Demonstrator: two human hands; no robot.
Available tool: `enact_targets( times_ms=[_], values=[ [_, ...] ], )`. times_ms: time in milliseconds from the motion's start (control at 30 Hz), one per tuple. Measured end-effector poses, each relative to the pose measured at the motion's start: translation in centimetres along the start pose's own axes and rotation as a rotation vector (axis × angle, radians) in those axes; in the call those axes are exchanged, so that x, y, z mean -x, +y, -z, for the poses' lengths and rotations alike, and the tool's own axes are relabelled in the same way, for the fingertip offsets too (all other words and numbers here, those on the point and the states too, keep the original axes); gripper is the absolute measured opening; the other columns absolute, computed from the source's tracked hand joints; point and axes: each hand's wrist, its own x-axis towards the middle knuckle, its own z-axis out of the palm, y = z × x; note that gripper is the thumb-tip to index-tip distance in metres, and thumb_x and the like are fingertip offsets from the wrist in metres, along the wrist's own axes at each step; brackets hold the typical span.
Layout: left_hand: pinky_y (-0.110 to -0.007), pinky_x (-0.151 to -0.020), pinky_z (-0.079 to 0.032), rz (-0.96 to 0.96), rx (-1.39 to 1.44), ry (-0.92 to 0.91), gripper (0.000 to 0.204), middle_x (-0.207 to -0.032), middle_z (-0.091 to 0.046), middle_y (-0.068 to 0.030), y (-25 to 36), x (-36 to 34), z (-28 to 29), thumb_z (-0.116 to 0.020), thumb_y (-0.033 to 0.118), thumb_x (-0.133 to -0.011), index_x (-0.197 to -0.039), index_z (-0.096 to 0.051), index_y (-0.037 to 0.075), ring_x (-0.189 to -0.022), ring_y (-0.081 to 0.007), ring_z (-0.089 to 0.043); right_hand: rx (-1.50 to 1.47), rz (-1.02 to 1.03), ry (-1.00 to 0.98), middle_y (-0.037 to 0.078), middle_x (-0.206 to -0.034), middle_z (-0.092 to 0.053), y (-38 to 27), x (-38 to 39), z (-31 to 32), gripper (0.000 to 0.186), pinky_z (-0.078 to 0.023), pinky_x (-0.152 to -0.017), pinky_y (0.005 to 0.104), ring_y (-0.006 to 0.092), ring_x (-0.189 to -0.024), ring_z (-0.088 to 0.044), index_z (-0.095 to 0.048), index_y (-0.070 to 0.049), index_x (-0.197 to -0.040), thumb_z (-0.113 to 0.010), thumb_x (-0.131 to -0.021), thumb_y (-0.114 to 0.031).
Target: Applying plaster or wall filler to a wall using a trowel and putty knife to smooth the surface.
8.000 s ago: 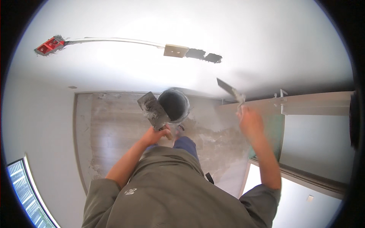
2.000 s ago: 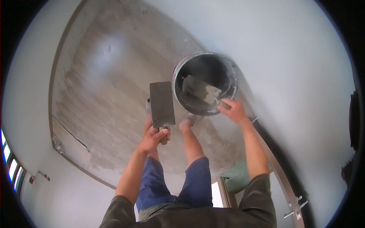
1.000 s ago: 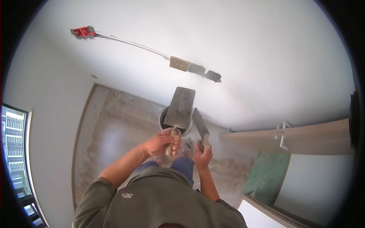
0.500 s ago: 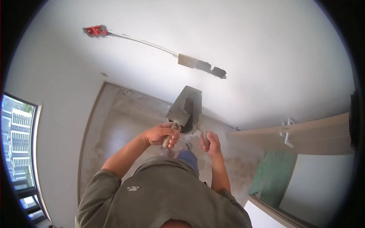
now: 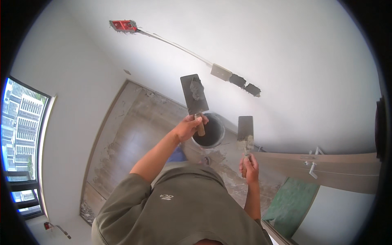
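My left hand (image 5: 188, 127) is closed around the wooden handle of a plastering trowel (image 5: 188, 96), its flat blade pointing toward the wall. A lump of grey mortar (image 5: 197, 89) lies on that blade. Below and just right of this hand stands a round bucket (image 5: 222, 134) with a dark inside and a smeared rim; how full it is I cannot tell. Farther right, my right hand (image 5: 250, 166) grips a second trowel (image 5: 246, 126) by its handle. Its blade also points at the wall, with pale residue near the handle end.
On the white wall, a red electrical box (image 5: 123, 26) joins a thin conduit line (image 5: 175, 44) leading to a beige plate (image 5: 221, 72) and dark grey patches (image 5: 237, 80). A door with a handle (image 5: 312, 170) stands right, near a green floor area (image 5: 292, 200). A window (image 5: 26, 139) is at left.
Both hands have moved apart and slightly to the right. The trowels, earlier close together above the bucket, are now separated, leaving the bucket's mouth in view. The left blade carries mortar.
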Motion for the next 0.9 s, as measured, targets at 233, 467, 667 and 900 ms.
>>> enact_targets(
  times_ms=[233, 467, 667, 900],
  values=[
    [-0.035, -0.093, -0.044, 0.043, 0.079, 0.004, 0.020, -0.119, -0.057, -0.0026, 2.1, -7.6, 2.8, -0.063, 0.023, -0.095, -0.112, -0.058, 0.012, -0.106, -0.0149, -0.053, 0.454, 0.109, 0.241, 0.000, -0.068, -0.055, -5.1, -0.2, -5.1, 0.033, -0.040, -0.050, 0.0226, 0.0059, -0.054, -0.048, -0.051, 0.004, -0.123, -0.057, -0.096, -0.014],
    [-0.036, -0.093, -0.049, -0.027, 0.058, 0.063, 0.024, -0.113, -0.061, -0.0074, 2.6, -13.7, 5.1, -0.067, 0.012, -0.091, -0.112, -0.059, 0.006, -0.103, -0.0182, -0.059, 0.658, 0.195, 0.314, 0.002, -0.072, -0.055, -8.2, -2.1, -11.8, 0.031, -0.040, -0.049, 0.0220, 0.0061, -0.057, -0.048, -0.053, 0.004, -0.123, -0.051, -0.098, -0.016],
    [-0.034, -0.091, -0.050, -0.137, -0.001, 0.143, 0.030, -0.109, -0.063, -0.0087, 2.8, -17.0, 7.2, -0.073, 0.007, -0.083, -0.110, -0.060, 0.004, -0.103, -0.0188, -0.059, 0.821, 0.169, 0.399, 0.005, -0.075, -0.060, -9.4, -4.4, -17.5, 0.034, -0.046, -0.055, 0.0252, 0.0091, -0.062, -0.055, -0.053, 0.003, -0.122, -0.058, -0.094, -0.016],
    [-0.035, -0.089, -0.048, -0.124, -0.224, 0.216, 0.029, -0.102, -0.066, -0.0064, 4.7, -18.6, 6.7, -0.074, 0.004, -0.081, -0.107, -0.061, 0.004, -0.099, -0.0178, -0.060, 1.277, 0.224, 0.447, 0.021, -0.100, -0.065, -11.3, -5.6, -21.9, 0.036, -0.052, -0.075, 0.0399, 0.0365, -0.087, -0.065, -0.054, -0.001, -0.121, -0.065, -0.090, -0.016]
  ],
)
